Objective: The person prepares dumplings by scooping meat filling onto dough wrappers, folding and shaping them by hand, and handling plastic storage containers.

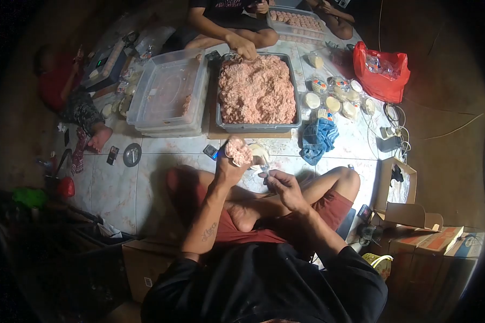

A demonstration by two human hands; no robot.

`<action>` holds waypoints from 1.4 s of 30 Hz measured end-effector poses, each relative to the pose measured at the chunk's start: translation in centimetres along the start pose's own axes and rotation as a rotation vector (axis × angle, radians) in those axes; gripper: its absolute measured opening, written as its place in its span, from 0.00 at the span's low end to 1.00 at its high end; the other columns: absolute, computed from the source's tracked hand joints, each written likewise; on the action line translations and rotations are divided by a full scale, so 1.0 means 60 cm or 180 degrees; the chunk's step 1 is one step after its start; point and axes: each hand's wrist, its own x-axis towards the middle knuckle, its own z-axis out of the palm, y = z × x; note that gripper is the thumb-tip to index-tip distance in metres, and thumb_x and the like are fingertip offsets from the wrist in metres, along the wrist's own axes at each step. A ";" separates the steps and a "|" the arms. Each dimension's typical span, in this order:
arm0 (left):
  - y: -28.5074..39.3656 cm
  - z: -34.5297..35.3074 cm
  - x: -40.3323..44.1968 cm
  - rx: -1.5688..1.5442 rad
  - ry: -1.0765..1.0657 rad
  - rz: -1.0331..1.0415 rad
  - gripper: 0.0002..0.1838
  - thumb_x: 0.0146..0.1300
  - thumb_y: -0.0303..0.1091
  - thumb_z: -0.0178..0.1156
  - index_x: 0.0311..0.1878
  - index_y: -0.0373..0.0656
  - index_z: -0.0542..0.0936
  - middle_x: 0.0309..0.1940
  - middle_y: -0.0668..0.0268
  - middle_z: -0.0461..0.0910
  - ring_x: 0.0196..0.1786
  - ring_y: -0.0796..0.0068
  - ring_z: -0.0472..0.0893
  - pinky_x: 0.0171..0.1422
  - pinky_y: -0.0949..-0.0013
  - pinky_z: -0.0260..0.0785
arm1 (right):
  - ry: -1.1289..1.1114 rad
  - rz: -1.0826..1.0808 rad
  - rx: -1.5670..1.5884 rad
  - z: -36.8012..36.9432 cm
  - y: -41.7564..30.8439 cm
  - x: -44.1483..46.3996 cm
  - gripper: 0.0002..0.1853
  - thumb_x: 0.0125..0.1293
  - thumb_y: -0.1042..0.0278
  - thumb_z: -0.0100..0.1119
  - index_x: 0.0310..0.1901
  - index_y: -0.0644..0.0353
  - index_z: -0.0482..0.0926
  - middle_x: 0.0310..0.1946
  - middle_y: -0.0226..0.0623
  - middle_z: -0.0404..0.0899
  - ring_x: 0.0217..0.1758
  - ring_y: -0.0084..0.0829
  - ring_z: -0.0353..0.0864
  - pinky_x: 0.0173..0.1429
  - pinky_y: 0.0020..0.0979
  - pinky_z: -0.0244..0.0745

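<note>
My left hand [229,171] is closed around a dumpling wrapper heaped with pink minced filling [238,151]. Pinched in my right hand [285,189] is a small shiny utensil [264,169], its exact kind too small to make out. Pale round wrappers [260,153] show just beyond it, between my hands. Ahead of both hands stands a grey tub [258,128] piled with minced filling [256,89]. A co-worker's hand [243,47] reaches into the filling at the tub's far edge.
Left of the tub is a clear plastic container [164,126]. To the right lie a blue cloth [318,141], several packs of round wrappers [333,104] and a red plastic bag [381,72]. Behind, a clear box [297,36] holds rows of filled pieces. Cables [399,126] trail on the right.
</note>
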 end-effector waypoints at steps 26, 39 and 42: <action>0.013 -0.023 0.012 -0.0322 -0.0365 -0.0332 0.26 0.44 0.35 0.84 0.41 0.41 0.78 0.36 0.68 0.83 0.38 0.78 0.79 0.45 0.70 0.75 | 0.0313 -0.0692 -0.1218 -0.019 -0.008 -0.012 0.11 0.77 0.71 0.51 0.51 0.65 0.81 0.31 0.30 0.73 0.34 0.24 0.68 0.40 0.28 0.67; 0.043 -0.011 0.013 0.0565 -0.0586 -0.0448 0.25 0.41 0.39 0.85 0.37 0.40 0.79 0.30 0.64 0.82 0.34 0.74 0.80 0.43 0.66 0.75 | 0.0662 -0.1452 -0.2067 0.010 -0.039 -0.017 0.10 0.73 0.79 0.51 0.51 0.67 0.81 0.33 0.42 0.75 0.34 0.37 0.74 0.42 0.36 0.70; 0.041 -0.029 0.018 0.0516 -0.0293 -0.0191 0.30 0.41 0.39 0.85 0.43 0.40 0.78 0.34 0.66 0.83 0.39 0.74 0.81 0.48 0.67 0.76 | 0.0500 -0.0878 -0.1449 0.001 -0.030 -0.038 0.11 0.76 0.75 0.51 0.52 0.66 0.81 0.32 0.32 0.73 0.34 0.26 0.69 0.41 0.31 0.68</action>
